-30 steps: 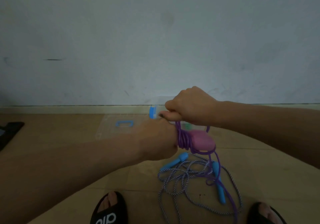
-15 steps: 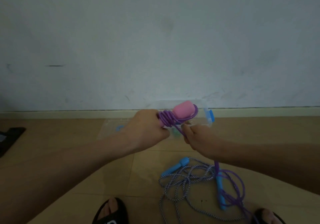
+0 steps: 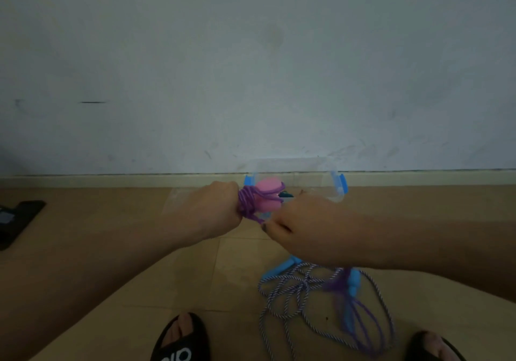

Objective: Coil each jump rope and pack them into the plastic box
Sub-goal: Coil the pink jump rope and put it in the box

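Standing by the wall at the floor's far edge, the clear plastic box with blue clips (image 3: 336, 186) hides its inside. The left hand (image 3: 212, 211) grips the pink-handled purple jump rope (image 3: 266, 197), handles pointing right. The right hand (image 3: 296, 226) pinches its cord. The blue-handled striped jump rope (image 3: 293, 291) sprawls on open floor near the black sandals (image 3: 180, 341).

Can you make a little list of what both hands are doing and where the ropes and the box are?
left hand: grips the pink foam handles wrapped in purple cord
right hand: pinches the purple cord's loose part
blue-handled striped rope: loose on the tan tiled floor
clear plastic box with blue latches: on the floor by the wall, behind the hands
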Demonstrator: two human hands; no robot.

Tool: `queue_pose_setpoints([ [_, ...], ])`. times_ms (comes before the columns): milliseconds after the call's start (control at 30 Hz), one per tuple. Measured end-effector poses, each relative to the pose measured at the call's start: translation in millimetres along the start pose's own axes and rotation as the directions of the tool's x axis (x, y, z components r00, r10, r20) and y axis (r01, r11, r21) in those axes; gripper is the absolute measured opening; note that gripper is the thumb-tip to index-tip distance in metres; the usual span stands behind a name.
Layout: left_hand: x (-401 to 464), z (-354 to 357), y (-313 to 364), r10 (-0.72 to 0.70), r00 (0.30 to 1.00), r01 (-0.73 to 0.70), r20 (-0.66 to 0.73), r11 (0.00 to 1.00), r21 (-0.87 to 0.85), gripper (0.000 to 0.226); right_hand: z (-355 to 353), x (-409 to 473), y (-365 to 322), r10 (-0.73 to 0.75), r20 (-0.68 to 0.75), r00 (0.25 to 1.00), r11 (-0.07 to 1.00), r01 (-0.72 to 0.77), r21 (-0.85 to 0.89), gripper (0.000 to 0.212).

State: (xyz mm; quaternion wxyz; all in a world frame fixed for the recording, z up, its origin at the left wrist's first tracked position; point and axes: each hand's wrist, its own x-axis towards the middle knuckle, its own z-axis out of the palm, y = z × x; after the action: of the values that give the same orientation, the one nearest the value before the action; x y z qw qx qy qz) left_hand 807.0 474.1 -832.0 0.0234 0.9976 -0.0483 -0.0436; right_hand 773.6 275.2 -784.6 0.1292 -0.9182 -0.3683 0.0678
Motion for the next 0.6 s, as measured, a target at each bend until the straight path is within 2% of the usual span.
queue_pose_setpoints([
  [133, 10.2, -2.2, -8.0, 0.01, 1.0, -0.01, -0.013, 0.999, -0.032, 0.01, -12.1, 7.1, 8.3, 0.033, 0.021, 0.999, 0.999, -0.032, -0.033, 0.049],
  [267, 18.8, -2.0, -14.3, 0.037, 0.999, -0.036, 0.022, 0.999, -0.028, 0.02, -27.4, 10.4, 26.5, -0.003, -0.052, 0.999, 0.999, 0.0, -0.054, 0.05],
  [467, -2.8, -5.7, -2.7, 0.111, 0.989, -0.115, 0.096, 0.993, 0.032, 0.014, -40.6, 12.2, 32.9, -0.085, -0.116, 0.99, 0.961, 0.05, -0.272, 0.048],
  [600, -26.4, -17.4, 34.9, 0.295, 0.945, -0.305, 0.141, 0.951, 0.057, 0.007, -44.1, 24.0, 48.6, -0.214, -0.255, 0.943, 0.869, 0.064, -0.491, 0.058],
])
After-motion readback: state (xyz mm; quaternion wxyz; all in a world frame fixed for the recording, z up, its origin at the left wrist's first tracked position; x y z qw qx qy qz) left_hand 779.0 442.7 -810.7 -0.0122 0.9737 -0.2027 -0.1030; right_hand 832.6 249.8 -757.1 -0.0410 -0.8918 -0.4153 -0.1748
